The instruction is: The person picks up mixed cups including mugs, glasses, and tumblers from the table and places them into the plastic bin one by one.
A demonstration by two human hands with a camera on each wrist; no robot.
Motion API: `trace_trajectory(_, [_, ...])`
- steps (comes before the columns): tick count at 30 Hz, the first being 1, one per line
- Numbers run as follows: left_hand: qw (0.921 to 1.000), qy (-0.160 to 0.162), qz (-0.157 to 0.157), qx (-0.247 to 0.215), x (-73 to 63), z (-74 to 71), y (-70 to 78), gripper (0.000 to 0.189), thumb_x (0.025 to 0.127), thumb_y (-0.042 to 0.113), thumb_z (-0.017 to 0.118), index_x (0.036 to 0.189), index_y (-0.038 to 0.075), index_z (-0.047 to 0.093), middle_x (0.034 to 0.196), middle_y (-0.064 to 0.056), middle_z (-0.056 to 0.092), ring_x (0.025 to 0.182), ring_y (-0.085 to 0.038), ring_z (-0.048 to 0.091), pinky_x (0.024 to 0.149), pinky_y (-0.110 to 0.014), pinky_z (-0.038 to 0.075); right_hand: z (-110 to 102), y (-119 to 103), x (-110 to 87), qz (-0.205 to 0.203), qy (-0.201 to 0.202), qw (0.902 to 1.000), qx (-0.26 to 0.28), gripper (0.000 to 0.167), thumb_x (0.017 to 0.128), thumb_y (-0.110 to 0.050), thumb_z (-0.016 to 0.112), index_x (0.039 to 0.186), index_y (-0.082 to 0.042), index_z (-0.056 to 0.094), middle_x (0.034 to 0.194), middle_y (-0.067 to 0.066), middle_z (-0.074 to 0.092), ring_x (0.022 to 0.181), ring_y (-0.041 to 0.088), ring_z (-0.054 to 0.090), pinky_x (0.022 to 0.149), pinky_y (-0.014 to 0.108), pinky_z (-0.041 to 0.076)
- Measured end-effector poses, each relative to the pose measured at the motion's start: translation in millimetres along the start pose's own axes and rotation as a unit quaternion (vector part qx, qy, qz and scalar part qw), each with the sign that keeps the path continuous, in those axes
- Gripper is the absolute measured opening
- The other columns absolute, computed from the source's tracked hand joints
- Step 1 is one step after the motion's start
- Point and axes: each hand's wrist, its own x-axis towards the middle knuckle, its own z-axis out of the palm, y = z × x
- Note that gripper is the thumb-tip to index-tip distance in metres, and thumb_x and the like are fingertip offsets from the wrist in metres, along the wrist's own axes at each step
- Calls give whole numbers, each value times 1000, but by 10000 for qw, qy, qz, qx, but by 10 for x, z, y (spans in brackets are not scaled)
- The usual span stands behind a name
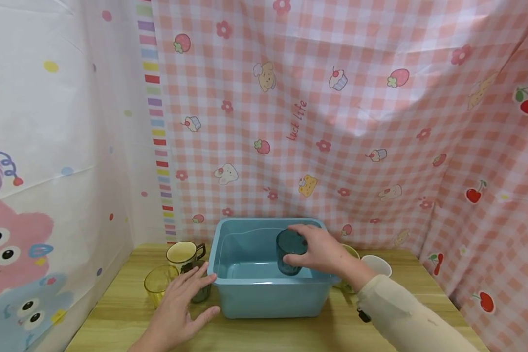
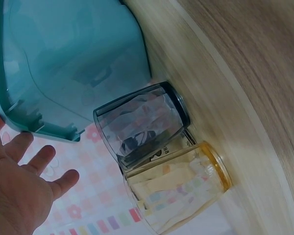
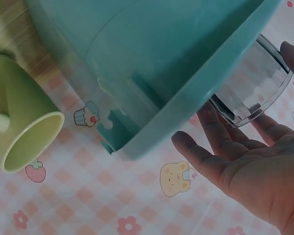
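Note:
My right hand (image 1: pixel 323 252) grips a dark blue-green glass (image 1: pixel 286 242) over the inside of a blue plastic bin (image 1: pixel 273 299). In the right wrist view, the glass (image 3: pixel 255 83) shows partly behind the bin's rim, and fingers and thumb curl round it. Beside the bin's left edge, my left hand (image 1: pixel 180 303) is spread with nothing in its grasp; whether a fingertip touches the rim I cannot tell. A dark grey glass (image 2: pixel 142 125) stands close to that hand, with a yellow glass (image 2: pixel 179 191) beside it.
Behind the glasses on the left stands a mug with a dark handle (image 1: pixel 185 254). To the right of the bin are a green mug (image 3: pixel 24 112) and a white cup (image 1: pixel 377 265). Everything rests on a wooden table (image 1: pixel 114 313), with checked cloth (image 1: pixel 356 122) hanging behind.

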Motion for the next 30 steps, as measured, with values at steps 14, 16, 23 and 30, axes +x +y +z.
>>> trace_trajectory(14, [9999, 41, 86, 33, -5, 23, -22, 68, 85, 38, 90, 147, 28, 64, 158, -12, 59, 137, -41, 60, 99, -75, 49, 101, -52, 81, 31, -91, 9997, 207, 81, 89, -52, 83, 155, -15, 56, 156, 10, 60, 140, 32, 60, 111, 55, 53])
trace_trajectory(16, [9999, 45, 99, 17, -7, 26, -28, 68, 85, 37, 90, 147, 28, 64, 158, -12, 59, 137, -41, 60, 99, -75, 49, 114, -62, 91, 22, -87, 9997, 207, 81, 89, -52, 83, 155, -15, 56, 156, 10, 61, 139, 32, 60, 110, 54, 54])
trace_trajectory(23, [9999, 46, 85, 26, -10, 26, -42, 67, 86, 38, 90, 147, 29, 64, 159, -11, 59, 137, -40, 60, 97, -76, 50, 154, -94, 112, -12, -109, 9996, 269, 80, 89, -50, 84, 155, -14, 57, 155, 10, 62, 137, 31, 61, 108, 53, 54])
trace_trajectory(30, [9999, 43, 103, 49, -9, 24, -44, 68, 86, 38, 90, 147, 29, 64, 159, -12, 59, 137, -42, 61, 99, -75, 49, 199, -121, 124, 83, -178, 9993, 317, 81, 88, -52, 84, 155, -17, 56, 157, 8, 60, 140, 30, 59, 110, 54, 54])
